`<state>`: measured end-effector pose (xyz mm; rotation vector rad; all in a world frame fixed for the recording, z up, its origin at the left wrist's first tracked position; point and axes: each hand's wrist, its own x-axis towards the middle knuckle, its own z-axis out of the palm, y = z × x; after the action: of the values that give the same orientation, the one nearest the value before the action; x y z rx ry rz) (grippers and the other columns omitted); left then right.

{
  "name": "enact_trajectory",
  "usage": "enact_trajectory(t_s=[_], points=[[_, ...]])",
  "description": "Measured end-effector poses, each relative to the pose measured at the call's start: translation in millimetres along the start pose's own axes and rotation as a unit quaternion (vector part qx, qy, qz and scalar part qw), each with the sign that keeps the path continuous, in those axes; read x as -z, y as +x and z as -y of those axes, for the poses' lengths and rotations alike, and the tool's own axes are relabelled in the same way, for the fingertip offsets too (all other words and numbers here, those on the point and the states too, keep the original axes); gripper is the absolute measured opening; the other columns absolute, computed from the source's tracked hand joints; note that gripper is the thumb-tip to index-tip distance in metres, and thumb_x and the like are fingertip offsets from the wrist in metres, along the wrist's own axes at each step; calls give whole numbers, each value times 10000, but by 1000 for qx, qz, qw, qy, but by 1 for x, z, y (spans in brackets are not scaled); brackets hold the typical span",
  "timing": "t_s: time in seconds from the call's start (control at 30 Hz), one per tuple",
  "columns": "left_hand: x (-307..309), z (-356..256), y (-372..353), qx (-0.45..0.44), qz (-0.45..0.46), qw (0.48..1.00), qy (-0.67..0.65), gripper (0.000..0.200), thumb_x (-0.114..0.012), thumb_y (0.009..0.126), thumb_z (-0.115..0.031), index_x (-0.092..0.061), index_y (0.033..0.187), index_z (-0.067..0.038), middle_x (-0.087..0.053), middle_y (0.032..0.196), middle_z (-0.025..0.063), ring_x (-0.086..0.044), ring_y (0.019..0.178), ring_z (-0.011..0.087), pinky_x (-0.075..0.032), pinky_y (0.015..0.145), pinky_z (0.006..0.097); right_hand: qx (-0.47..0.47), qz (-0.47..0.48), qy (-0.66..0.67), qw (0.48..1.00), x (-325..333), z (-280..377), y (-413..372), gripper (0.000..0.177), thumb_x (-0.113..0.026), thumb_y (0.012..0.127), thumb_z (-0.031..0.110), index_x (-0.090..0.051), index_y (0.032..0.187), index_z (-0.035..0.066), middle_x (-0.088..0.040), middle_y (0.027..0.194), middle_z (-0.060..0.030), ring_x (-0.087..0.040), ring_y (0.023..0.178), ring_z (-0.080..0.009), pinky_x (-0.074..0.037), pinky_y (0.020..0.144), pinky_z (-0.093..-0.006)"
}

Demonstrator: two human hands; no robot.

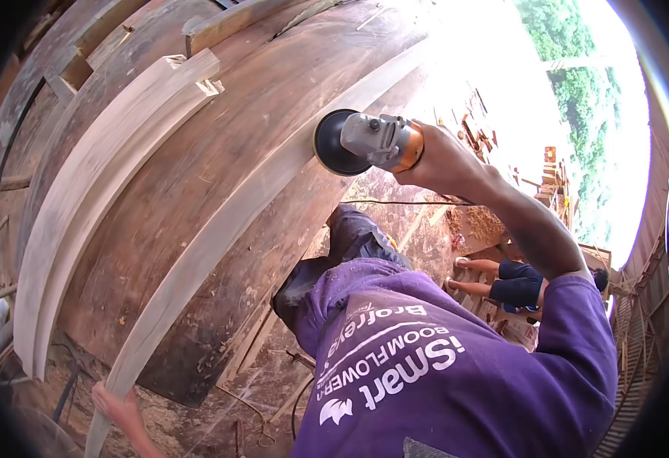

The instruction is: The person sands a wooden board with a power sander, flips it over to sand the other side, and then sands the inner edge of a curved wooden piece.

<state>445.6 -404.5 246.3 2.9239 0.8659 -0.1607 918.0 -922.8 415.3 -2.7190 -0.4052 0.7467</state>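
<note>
My right hand (pixel 440 162) is closed round the orange body of an angle grinder (pixel 384 141). The grinder's round black disc (pixel 338 143) lies over the upper part of a long, curved pale wooden strip (pixel 231 221). At the lower left, my left hand (pixel 120 408) grips the strip near its bottom end. The strip runs diagonally along the edge of a broad brown wooden board (pixel 189 160). What the disc touches underneath is hidden.
A thicker curved wooden piece (pixel 98 175) lies on the board's left. Another person (pixel 517 284) in dark shorts is at the right. A dark cord (pixel 411 202) runs below the grinder. Wood scraps (pixel 552 183) are piled at the far right.
</note>
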Motion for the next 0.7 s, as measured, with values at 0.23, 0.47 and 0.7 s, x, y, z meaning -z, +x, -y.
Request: enact_trajectory(t_s=[0.23,0.47,0.7], points=[[5,-9,3,-9,-15,1000,0,599,-814,676,-187,-495,1140,18,-511,1060,206,-479,1070,427,-379,916,502,-25,-17,14,999,20,-48,16,376,-759,675,143,-642,997,-12,-674,777,-135,-641,698,-212,-513,698,-361],[2,0,-2,20,3,1000,0,596,-811,693,-168,-491,1164,10,-513,1081,210,-478,1082,431,-372,929,509,-155,-85,20,984,57,-123,61,274,-765,724,210,-706,902,10,-642,691,-52,-604,603,-149,-482,571,-320],[13,-15,2,25,29,999,11,626,-823,703,-195,-481,1188,5,-514,1111,213,-466,1114,426,-363,949,511,-137,-140,139,971,65,-162,103,278,-755,735,259,-727,838,2,-661,727,-58,-631,622,-149,-493,578,-275]])
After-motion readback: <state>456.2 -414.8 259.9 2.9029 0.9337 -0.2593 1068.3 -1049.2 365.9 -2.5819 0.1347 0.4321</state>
